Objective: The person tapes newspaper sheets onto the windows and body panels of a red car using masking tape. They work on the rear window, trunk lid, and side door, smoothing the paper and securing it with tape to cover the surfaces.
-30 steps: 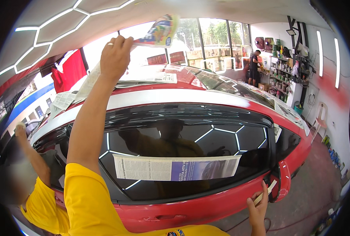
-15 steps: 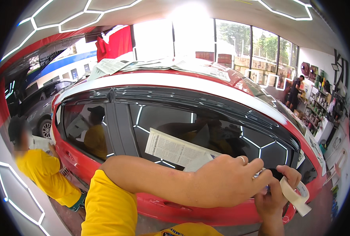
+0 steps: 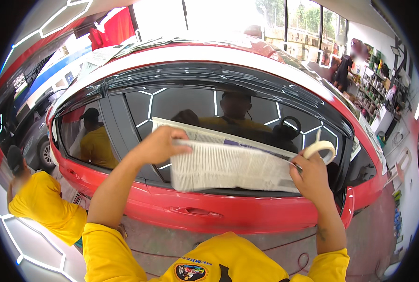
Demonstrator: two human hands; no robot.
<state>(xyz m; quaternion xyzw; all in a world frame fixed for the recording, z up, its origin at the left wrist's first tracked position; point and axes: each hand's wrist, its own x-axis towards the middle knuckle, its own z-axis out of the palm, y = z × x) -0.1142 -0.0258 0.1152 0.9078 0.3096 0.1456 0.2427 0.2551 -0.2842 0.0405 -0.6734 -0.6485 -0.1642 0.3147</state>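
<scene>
A folded sheet of newspaper [image 3: 233, 165] is stretched between my two hands in front of the dark side window [image 3: 256, 110] of a red car [image 3: 256, 216]. My left hand [image 3: 164, 144] grips its upper left corner, fingers closed over the edge. At the other end my right hand [image 3: 312, 173] pinches the sheet's right side. A cream roll of masking tape [image 3: 318, 144] rides on the right hand's fingers, with a short strip sticking up. Behind the sheet's upper edge, a second printed layer with a purple patch shows against the glass.
To my left a person in a yellow shirt [image 3: 47, 202] bends beside the car's rear. More newspapers [image 3: 101, 55] cover part of the roof. The door handle [image 3: 195, 212] lies below the window. A hose [image 3: 284, 245] runs along the floor. Stocked shelves [image 3: 374, 87] stand far right, near another person.
My left arm, earlier crossed over to the right beside the tape, has swung back left and taken the newspaper's left end. The sheet is now spread between both hands. The view has shifted.
</scene>
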